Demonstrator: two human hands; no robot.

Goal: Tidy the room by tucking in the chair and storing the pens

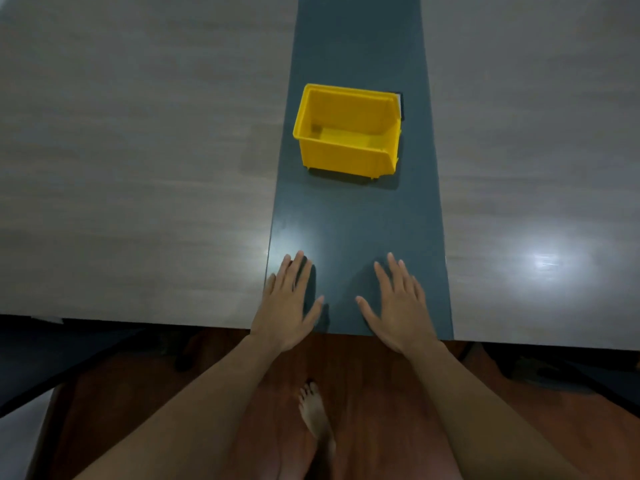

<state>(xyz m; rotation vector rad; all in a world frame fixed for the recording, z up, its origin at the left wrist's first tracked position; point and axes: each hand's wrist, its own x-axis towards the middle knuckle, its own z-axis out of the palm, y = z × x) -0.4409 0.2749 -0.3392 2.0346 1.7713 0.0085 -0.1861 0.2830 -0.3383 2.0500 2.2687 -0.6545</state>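
— Bare foot (313, 410) on the floor (381, 393), both arms reaching over the table (138, 168) near edge. What's each grip doing?

— Left hand (289, 306) and right hand (398, 306) lie flat, fingers spread, holding nothing. The yellow bin (346, 133) sits empty on the dark centre strip (356, 220), well beyond them.

— And the pens, the chair?

— Neither shows clearly. I'd look along the edges first, then drop pens in upright.

Both hands flat, palms down, fingers spread, on the dark blue centre strip (356, 216) of the grey table (138, 168), near its front edge. Left hand (289, 303), right hand (398, 306), apart. Yellow bin (346, 157) upright further along the strip, looks empty. Bare foot (313, 410) on reddish floor (374, 393) below.
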